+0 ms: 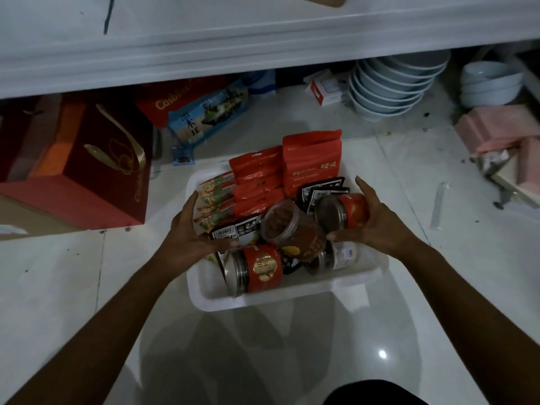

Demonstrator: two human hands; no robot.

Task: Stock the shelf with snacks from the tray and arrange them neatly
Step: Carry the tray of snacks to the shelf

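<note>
left hand (pixel 187 229) by tray (pixel 263 302) rim, perhaps touching | right hand (pixel 377 225) grips jar (pixel 346 211)

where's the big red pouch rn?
Head view: the big red pouch stands at the white tray far edge, right of the smaller red packets.

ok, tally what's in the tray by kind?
Jars: 4 (one held by the right hand)
Red pouches: 4
Green-striped stick packs: 4
Black packets: 3
Total: 15 visible; overlaps may hide more.
</note>
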